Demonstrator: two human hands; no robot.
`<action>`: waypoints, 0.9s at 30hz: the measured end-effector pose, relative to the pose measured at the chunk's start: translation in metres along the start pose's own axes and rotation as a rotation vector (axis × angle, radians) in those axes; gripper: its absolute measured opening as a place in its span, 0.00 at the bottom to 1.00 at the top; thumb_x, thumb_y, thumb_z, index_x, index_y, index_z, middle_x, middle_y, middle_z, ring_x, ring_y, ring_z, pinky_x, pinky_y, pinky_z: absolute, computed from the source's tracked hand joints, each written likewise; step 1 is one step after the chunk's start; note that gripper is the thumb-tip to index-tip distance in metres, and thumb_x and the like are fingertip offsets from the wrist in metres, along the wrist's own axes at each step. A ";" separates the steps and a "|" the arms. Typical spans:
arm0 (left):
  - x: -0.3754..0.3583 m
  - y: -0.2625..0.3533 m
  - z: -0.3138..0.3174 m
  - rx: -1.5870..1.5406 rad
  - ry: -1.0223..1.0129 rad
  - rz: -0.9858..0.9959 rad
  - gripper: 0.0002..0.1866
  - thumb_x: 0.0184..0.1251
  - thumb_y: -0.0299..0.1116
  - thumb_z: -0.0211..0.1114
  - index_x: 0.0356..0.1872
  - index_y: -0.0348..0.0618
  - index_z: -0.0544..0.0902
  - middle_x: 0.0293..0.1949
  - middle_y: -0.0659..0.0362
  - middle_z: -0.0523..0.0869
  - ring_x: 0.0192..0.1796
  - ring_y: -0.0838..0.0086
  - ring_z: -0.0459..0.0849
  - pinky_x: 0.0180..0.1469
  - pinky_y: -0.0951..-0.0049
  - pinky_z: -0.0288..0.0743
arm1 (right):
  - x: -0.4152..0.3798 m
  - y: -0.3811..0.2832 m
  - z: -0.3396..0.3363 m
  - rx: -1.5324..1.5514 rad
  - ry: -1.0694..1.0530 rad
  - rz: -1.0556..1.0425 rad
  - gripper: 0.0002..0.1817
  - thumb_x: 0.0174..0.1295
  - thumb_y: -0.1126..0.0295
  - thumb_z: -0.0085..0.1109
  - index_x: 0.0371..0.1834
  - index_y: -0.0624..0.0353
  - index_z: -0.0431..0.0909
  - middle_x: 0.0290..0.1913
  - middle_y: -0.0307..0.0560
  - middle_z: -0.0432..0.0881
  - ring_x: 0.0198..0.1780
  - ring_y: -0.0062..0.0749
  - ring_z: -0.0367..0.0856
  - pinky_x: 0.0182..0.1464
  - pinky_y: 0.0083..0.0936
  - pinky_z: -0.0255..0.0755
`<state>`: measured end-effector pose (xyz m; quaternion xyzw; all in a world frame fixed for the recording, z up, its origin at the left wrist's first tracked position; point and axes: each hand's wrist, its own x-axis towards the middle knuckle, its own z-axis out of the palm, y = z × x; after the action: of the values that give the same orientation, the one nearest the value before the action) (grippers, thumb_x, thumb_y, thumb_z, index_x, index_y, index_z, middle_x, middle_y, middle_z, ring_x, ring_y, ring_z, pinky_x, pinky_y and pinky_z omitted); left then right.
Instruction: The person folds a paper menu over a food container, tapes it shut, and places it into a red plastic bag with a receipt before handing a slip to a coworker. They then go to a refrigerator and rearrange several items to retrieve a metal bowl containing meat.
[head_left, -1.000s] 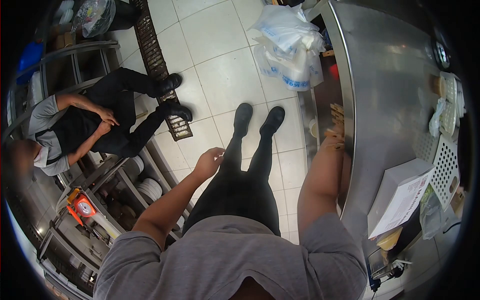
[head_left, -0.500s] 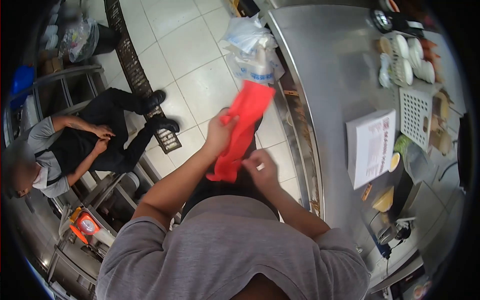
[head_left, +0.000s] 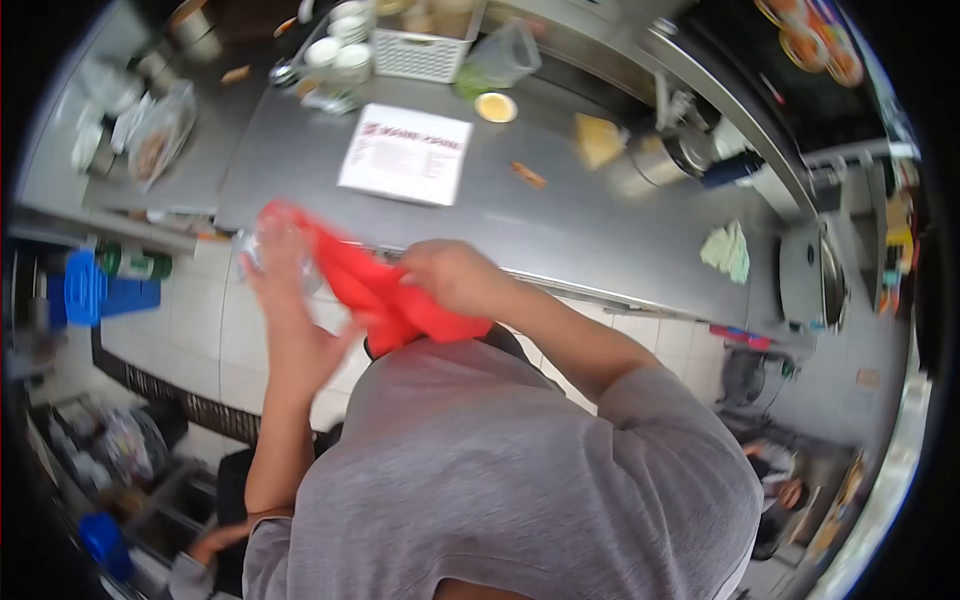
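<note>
The red bag (head_left: 352, 278) has swung, now slanting upper left to lower right at the waist beside the steel counter (head_left: 570, 235); the right hand (head_left: 452, 278) grips it, the blurred left hand's (head_left: 297, 322) grip I cannot tell. A small bowl (head_left: 496, 107) holds something yellow.

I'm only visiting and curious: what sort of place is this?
Most likely a commercial kitchen: a long steel counter, small white dishes grouped beside a perforated white basket, and a dark grating along the tiled floor.
</note>
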<state>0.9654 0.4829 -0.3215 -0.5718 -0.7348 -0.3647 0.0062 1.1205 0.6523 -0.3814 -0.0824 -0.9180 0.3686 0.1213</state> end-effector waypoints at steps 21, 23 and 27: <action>0.127 0.174 0.162 -1.254 0.319 -0.762 0.18 0.71 0.38 0.59 0.51 0.31 0.78 0.46 0.54 0.84 0.46 0.73 0.84 0.52 0.72 0.78 | -0.426 0.378 -0.300 -0.862 0.358 1.470 0.14 0.63 0.69 0.47 0.36 0.65 0.83 0.38 0.58 0.85 0.38 0.52 0.84 0.40 0.39 0.78; 0.131 0.180 0.166 -1.344 0.338 -0.785 0.19 0.71 0.38 0.59 0.53 0.31 0.76 0.47 0.52 0.84 0.46 0.71 0.84 0.52 0.70 0.79 | -0.383 0.345 -0.333 -0.724 0.086 1.463 0.15 0.54 0.64 0.60 0.38 0.65 0.79 0.42 0.60 0.83 0.43 0.56 0.82 0.43 0.44 0.77; 0.130 0.183 0.174 -1.342 0.257 -0.925 0.20 0.71 0.39 0.58 0.53 0.30 0.75 0.47 0.51 0.83 0.47 0.70 0.84 0.51 0.71 0.80 | -0.250 0.277 -0.337 0.034 0.192 0.703 0.30 0.53 0.61 0.68 0.58 0.62 0.75 0.59 0.54 0.77 0.60 0.41 0.75 0.60 0.33 0.68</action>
<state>1.1463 0.7004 -0.2968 -0.0472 -0.5155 -0.7545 -0.4034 1.4720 1.0119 -0.3797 -0.4251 -0.8116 0.3937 0.0742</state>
